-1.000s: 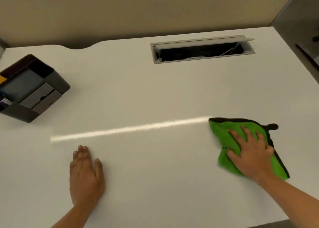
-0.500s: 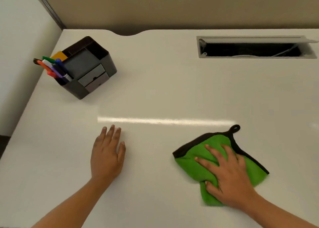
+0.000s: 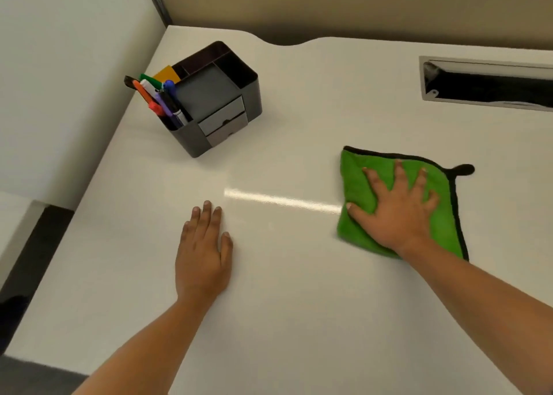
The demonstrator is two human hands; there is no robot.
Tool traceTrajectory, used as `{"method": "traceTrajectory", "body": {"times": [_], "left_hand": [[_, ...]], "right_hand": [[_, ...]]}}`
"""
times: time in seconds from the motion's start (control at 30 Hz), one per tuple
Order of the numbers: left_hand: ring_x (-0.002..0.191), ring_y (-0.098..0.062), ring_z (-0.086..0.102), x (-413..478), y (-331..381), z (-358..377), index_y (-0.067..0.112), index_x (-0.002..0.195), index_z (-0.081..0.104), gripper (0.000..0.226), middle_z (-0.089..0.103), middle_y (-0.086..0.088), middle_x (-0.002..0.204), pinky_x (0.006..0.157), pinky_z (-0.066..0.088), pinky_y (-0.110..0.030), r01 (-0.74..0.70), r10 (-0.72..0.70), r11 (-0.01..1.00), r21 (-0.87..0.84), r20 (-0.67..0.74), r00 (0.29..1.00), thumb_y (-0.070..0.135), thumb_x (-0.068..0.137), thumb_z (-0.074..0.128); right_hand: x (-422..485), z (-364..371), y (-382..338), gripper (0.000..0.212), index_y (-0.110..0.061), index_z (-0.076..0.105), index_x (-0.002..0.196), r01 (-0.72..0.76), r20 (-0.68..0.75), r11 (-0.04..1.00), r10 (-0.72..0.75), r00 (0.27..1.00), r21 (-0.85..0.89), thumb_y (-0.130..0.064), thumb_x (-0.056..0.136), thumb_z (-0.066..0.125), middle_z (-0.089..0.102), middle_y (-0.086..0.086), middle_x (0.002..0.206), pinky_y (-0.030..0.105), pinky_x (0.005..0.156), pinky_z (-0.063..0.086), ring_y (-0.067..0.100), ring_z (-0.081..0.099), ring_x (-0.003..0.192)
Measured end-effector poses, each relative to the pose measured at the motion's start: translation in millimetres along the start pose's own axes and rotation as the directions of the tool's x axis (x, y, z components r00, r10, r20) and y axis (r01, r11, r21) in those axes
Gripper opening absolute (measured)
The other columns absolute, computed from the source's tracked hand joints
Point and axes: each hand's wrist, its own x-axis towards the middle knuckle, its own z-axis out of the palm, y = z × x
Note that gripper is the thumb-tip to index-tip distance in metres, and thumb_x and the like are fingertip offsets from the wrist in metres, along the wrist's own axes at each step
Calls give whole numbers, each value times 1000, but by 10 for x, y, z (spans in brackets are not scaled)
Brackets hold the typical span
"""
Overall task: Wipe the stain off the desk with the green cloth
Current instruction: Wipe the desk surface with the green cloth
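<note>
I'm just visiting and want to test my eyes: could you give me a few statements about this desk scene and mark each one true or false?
1. The right hand lies flat on the cloth, fingers spread. True.
2. The left hand is holding a marker. False: it rests palm down on the bare desk, holding nothing.
3. The organizer has markers standing in its left compartment. True.
4. The cloth touches the organizer. False: they are well apart, the cloth to its right and nearer the person.
5. The cloth has a black edge. True.
</note>
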Motion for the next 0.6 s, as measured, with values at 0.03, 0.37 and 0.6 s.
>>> {"method": "traceTrajectory", "body": {"times": [0.03, 0.37, 0.6], "left_hand": [[148, -14, 6, -1, -10, 6, 17, 149, 27, 58, 17, 0, 160, 119, 9, -37, 0, 0, 1000, -6, 1, 1000, 37, 95, 22], [147, -16, 11, -4, 5, -40, 11, 149, 27, 60, 21, -3, 159, 119, 11, -38, 0, 0, 999, -55, 0, 1000, 34, 94, 24], [147, -11, 6, -2, -2, -8, 12, 150, 22, 63, 16, 2, 160, 119, 8, -34, 10, -11, 997, -80, -13, 1000, 38, 92, 25]], "right_hand": [[30, -6, -256, 81, -53, 23, 147, 79, -5, 997, -79, 997, -1, -87, 74, 29, 18, 10, 165, 71, 105, 23, 52, 10, 145], [-1018, 198, -630, 79, -58, 35, 142, 732, 65, 679, -734, 676, 63, -64, 67, 57, 35, -9, 158, 48, 89, 31, 38, 32, 141], [94, -26, -992, 70, -54, 39, 140, 379, -36, 925, -380, 924, -22, -70, 72, 45, 41, -2, 155, 49, 87, 31, 43, 32, 134]]}}
